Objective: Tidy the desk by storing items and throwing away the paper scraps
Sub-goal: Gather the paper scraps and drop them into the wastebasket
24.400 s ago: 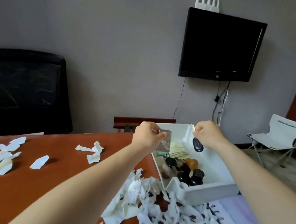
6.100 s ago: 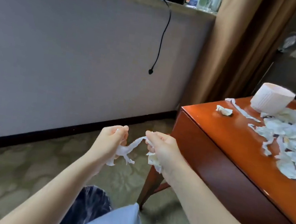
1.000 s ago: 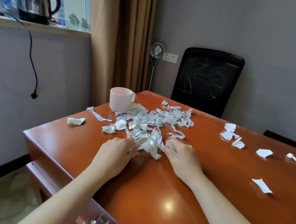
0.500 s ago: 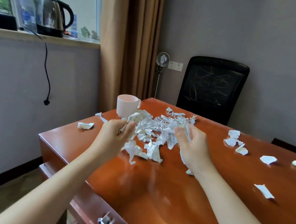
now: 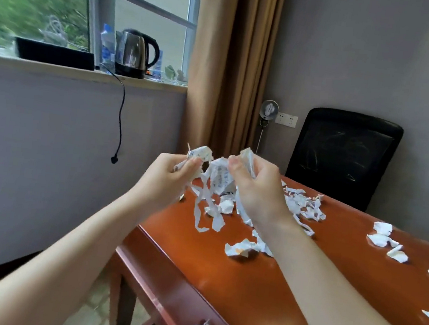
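One red-brown desk (image 5: pixel 219 280) fills the lower right, with one black chair (image 5: pixel 342 157) behind it at the right. Two hands are up in the middle: the left hand (image 5: pixel 163 183) and right hand (image 5: pixel 256 195) both curl their fingers round one bunch of white crumpled paper scraps (image 5: pixel 218 179), strips hanging down. Many loose scraps (image 5: pixel 303 205) lie on the desk.

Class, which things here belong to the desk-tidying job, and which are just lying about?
Job: white torn paper scraps gripped by left hand and right hand; loose scraps on red-brown wooden desk.
Lying about: steel electric kettle; black mesh office chair.
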Demonstrator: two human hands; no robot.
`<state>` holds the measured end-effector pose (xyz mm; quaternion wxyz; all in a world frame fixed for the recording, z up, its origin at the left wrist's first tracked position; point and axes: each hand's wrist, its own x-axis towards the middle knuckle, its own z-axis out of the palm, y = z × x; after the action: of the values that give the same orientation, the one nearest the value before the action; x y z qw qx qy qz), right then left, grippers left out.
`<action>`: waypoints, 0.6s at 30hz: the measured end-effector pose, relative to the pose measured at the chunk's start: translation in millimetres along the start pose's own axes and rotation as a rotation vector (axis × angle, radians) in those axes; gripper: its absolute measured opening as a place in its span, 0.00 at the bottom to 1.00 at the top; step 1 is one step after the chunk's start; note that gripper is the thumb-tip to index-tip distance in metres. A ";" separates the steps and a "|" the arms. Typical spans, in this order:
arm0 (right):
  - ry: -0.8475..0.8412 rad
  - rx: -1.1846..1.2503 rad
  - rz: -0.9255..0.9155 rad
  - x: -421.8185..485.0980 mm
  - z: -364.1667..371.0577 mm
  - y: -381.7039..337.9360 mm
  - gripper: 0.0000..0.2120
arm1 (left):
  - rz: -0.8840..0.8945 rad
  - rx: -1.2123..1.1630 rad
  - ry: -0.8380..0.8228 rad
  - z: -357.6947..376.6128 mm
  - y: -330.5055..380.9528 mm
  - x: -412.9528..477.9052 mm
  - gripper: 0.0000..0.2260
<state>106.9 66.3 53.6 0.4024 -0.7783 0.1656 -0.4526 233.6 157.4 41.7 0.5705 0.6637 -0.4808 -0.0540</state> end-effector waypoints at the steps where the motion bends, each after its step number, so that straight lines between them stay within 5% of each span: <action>1: -0.015 0.013 0.011 -0.3 12.2 -3.2 0.16 | -0.003 0.005 0.023 -11.5 -2.7 -3.2 0.18; 18: -0.522 0.246 0.190 -72.9 236.1 9.5 0.14 | -0.385 0.087 0.225 -189.5 -127.3 -135.8 0.19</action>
<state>266.8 218.2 -58.4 0.5629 -0.7949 0.0726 -0.2146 352.3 371.7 -61.0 0.5705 0.7690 -0.2805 -0.0669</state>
